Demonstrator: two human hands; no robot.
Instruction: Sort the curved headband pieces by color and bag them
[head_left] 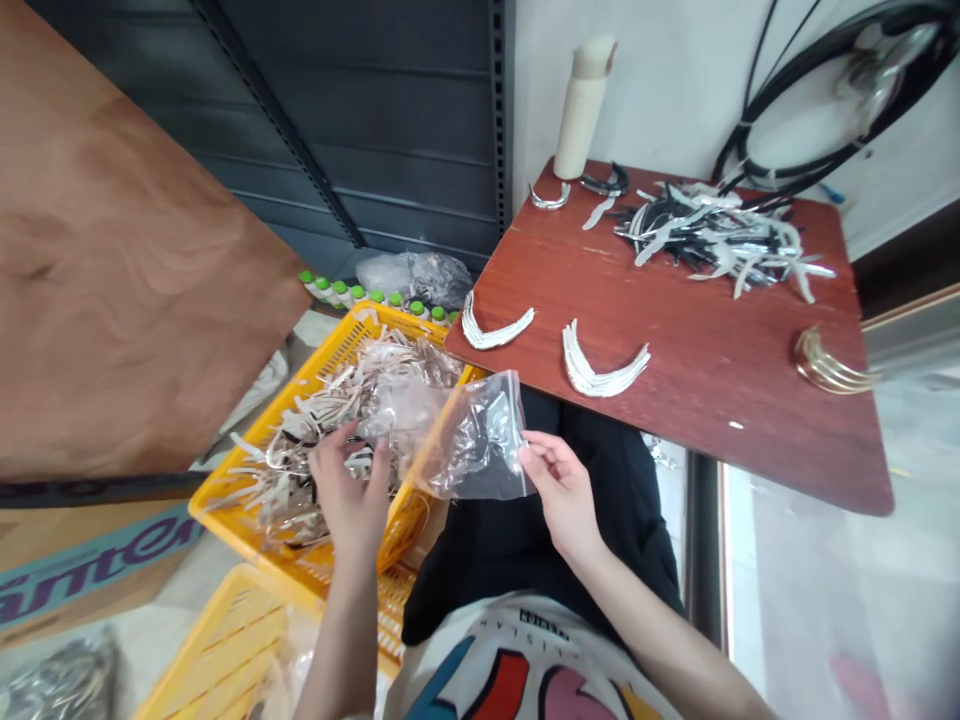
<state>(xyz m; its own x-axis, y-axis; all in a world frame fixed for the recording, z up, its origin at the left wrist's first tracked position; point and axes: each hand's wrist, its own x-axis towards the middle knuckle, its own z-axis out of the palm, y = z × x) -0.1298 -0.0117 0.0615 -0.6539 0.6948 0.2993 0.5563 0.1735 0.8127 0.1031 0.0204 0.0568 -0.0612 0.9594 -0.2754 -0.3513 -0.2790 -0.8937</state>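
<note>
Right hand (pixel 559 490): thumb and fingers closed on one end of the clear bag (pixel 484 445). The bag extends across the crate (pixel 240 540) rim. Left hand (pixel 351 490): thumb and fingers parted over the strips (pixel 300 480) in the crate — contact cannot be determined. Table (pixel 705 370): beyond the bag.
</note>
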